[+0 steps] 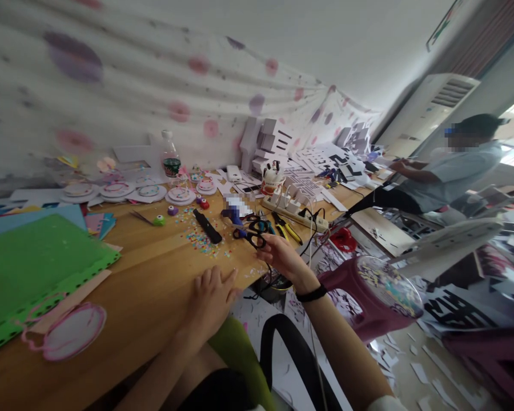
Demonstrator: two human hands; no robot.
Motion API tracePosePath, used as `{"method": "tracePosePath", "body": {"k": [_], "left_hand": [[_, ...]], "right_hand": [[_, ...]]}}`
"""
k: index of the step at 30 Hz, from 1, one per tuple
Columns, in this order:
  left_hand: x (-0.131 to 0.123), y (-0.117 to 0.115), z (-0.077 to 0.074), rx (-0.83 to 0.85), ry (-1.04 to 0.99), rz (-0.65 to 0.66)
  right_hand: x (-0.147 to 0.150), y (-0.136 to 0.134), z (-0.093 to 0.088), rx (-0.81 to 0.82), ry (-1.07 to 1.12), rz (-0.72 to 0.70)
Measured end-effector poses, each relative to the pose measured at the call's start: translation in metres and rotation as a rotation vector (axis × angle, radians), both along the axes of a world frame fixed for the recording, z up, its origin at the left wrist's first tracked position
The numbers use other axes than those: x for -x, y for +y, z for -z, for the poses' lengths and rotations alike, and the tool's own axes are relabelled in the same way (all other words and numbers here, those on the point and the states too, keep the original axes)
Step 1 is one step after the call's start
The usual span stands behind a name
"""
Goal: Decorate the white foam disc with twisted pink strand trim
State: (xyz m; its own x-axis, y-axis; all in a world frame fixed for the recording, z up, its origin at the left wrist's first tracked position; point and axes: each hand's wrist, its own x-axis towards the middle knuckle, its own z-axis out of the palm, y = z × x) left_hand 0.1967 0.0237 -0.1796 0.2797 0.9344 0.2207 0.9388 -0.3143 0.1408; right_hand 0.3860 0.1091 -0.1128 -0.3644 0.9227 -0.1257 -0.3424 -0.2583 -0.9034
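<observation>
My right hand (pixel 281 257), with a black band on the wrist, has its fingers closed on the handle of a pair of scissors (pixel 249 235) just above the table's right side. My left hand (pixel 214 297) lies on the table's near edge, fingers stretched out, holding nothing. Beyond my hands a black box cutter-like tool (pixel 207 226) rests among small colored confetti bits (pixel 200 243). Yellow-handled pliers (pixel 286 228) and a blue glue gun-like tool (pixel 231 214), partly blurred out, lie past the scissors. At the lower left sits a white disc edged in pink (pixel 75 332).
A green folder (pixel 47 268) covers the table's left side. White power strips (pixel 295 211) with cables run along the right edge. Behind stand a bottle (pixel 170 154) and white foam letters (pixel 274 140). A purple stool (pixel 342 285) holds a round container. Another person (pixel 458 171) sits at the far right.
</observation>
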Motion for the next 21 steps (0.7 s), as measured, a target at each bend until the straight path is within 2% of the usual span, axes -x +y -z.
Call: {"method": "tracePosePath", "body": {"k": [5, 11, 17, 21], "left_hand": [[-0.020, -0.001, 0.008, -0.019, -0.016, 0.035], [-0.024, -0.001, 0.016, -0.002, -0.061, 0.078], [-0.026, -0.004, 0.015, 0.009, -0.085, 0.140], [-0.013, -0.001, 0.011, 0.014, -0.122, 0.083]], "right_hand": [[-0.002, -0.003, -0.004, -0.006, -0.017, 0.028], [-0.003, -0.006, 0.000, -0.029, -0.089, 0.060], [-0.007, -0.003, 0.004, -0.027, -0.313, 0.154], [-0.019, -0.001, -0.004, -0.069, -0.475, 0.210]]}}
